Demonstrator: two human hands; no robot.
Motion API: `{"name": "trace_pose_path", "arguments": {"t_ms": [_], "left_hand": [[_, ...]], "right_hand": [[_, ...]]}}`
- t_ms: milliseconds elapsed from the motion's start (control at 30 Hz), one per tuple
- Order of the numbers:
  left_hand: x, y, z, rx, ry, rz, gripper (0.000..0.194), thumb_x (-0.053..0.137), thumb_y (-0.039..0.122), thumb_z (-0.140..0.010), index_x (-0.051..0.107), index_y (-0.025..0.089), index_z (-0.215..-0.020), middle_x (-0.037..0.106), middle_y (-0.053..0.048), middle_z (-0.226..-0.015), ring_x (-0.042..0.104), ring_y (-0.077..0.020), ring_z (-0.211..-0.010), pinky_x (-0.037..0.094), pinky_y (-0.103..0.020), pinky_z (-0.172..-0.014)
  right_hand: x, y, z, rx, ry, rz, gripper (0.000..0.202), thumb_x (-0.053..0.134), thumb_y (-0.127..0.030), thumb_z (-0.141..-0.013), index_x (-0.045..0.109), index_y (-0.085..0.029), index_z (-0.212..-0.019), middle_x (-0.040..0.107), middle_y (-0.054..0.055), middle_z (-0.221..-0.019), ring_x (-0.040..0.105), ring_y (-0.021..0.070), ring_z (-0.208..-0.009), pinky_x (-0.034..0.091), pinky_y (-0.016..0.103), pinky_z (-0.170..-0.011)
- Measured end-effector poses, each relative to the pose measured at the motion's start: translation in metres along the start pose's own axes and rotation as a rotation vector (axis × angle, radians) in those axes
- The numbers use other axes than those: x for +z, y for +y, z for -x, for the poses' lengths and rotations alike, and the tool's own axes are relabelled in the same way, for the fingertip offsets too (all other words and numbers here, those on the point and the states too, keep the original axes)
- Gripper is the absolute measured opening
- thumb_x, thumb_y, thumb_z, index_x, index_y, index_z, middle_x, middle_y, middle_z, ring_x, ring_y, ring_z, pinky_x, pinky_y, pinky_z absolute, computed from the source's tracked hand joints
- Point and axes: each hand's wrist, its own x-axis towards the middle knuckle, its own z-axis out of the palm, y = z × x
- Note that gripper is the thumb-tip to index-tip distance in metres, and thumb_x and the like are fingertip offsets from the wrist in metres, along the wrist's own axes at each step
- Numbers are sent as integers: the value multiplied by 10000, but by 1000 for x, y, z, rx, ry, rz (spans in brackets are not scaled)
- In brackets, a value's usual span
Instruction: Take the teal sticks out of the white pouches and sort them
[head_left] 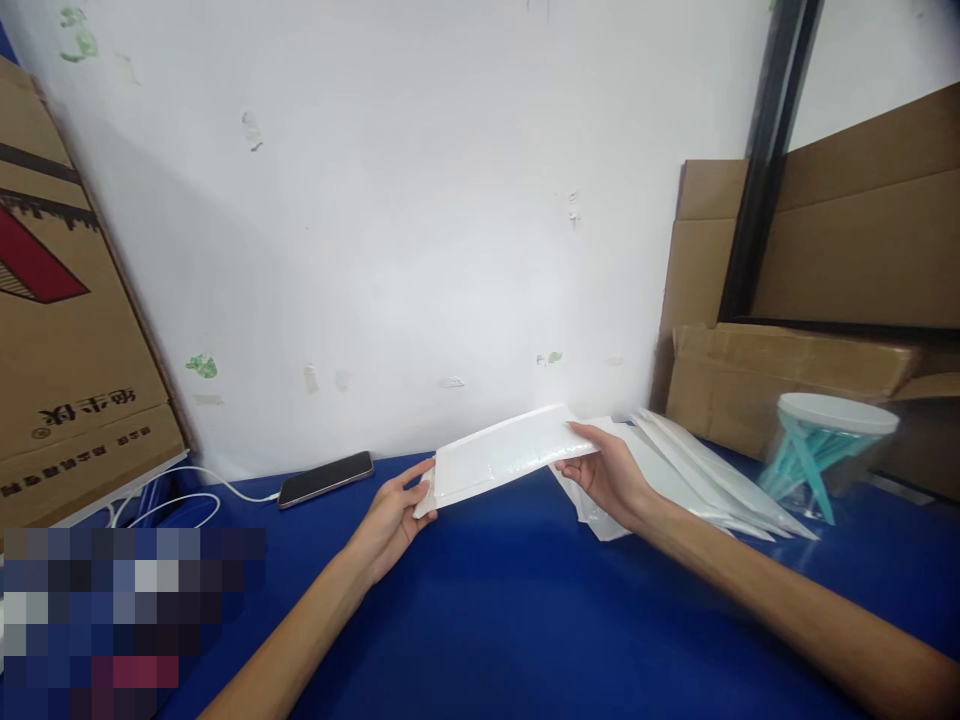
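Note:
Between my two hands a white padded envelope [510,455] is held up above the blue tabletop, slightly tilted, its right end higher. My left hand [396,515] pinches its left end, thumb and fingers closed on the edge. At the right end my right hand [611,470] grips it, thumb on top and fingers curled underneath. Just behind and beside my right hand lies a loose pile of similar white envelopes [697,480], partly covered by that hand and forearm.
A clear jar with a white lid [838,412] and turquoise sticks inside stands at the right. Cardboard boxes [787,370] are behind it. A phone [326,478] on a white cable lies back left, near a large printed carton [75,330]. A white wall [420,240] bounds the blue table [480,620].

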Motion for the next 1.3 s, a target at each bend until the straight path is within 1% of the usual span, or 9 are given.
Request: {"name": "trace_pose_path", "arguments": {"t_ms": [133,333,433,533,667,800,933,1033,1300], "left_hand": [[-1,-1,2,7,-95,-13,612,664,48,-791,503,163,-1371,699,-122,-1073,666,-149,-720,545,-251,-607],[-2,1,4,33,-184,-51,665,787,176,-757,495,230,-1351,705,-77,-1014,677,-165,-828,544,-278,-747],[0,-1,6,55,-121,-137,591,790,206,-762,531,230,-1293,698,-64,-957,673,-178,-845,543,-286,-742],[2,-3,8,61,-63,-259,454,759,221,-790,579,201,-1207,687,-53,-879,654,-161,-746,518,-249,-629],[3,-5,6,53,-51,-303,366,681,138,-801,611,151,-1160,707,-82,-872,666,-167,-712,527,-257,-614],[3,-7,2,-17,-84,-216,405,548,71,-793,584,105,-1195,727,-132,-924,714,-215,-751,570,-335,-700],[3,-8,1,-53,-83,-191,405,482,102,-822,566,68,-1217,726,-150,-867,721,-243,-713,576,-376,-683],[5,-8,2,-64,-72,-212,384,472,135,-848,582,64,-1209,729,-156,-862,727,-253,-724,573,-371,-668],[14,-5,8,-64,-76,-287,391,500,173,-814,647,74,-1163,750,-137,-835,734,-267,-774,526,-296,-618]], "right_hand": [[-2,0,-2,-1,35,-103,131,582,-182,-901,632,-131,-1011,704,74,-831,635,132,-574,591,204,-502],[-4,-1,-5,20,67,-219,143,597,-143,-867,611,-154,-1008,697,58,-834,579,110,-513,564,192,-430],[-4,-2,-5,22,58,-227,150,598,-145,-866,610,-151,-1015,691,55,-826,572,106,-510,557,188,-424],[-4,-2,-4,9,35,-207,149,603,-147,-866,619,-143,-1014,691,57,-834,572,106,-523,554,188,-430],[0,-3,-1,-1,2,-172,152,614,-164,-865,632,-137,-1013,695,62,-868,589,112,-555,555,195,-448],[9,-7,8,-6,-125,-99,169,594,-227,-897,645,-150,-1039,686,56,-884,595,120,-582,544,210,-483],[20,-11,22,18,-300,-16,191,570,-295,-922,667,-158,-1012,673,66,-882,609,144,-666,531,239,-574],[25,-11,29,9,-376,37,191,584,-296,-907,675,-145,-981,669,75,-901,626,163,-722,526,269,-644],[25,-5,35,-35,-508,182,272,720,-275,-840,618,-180,-1073,678,72,-1004,663,186,-858,543,308,-756]]}}
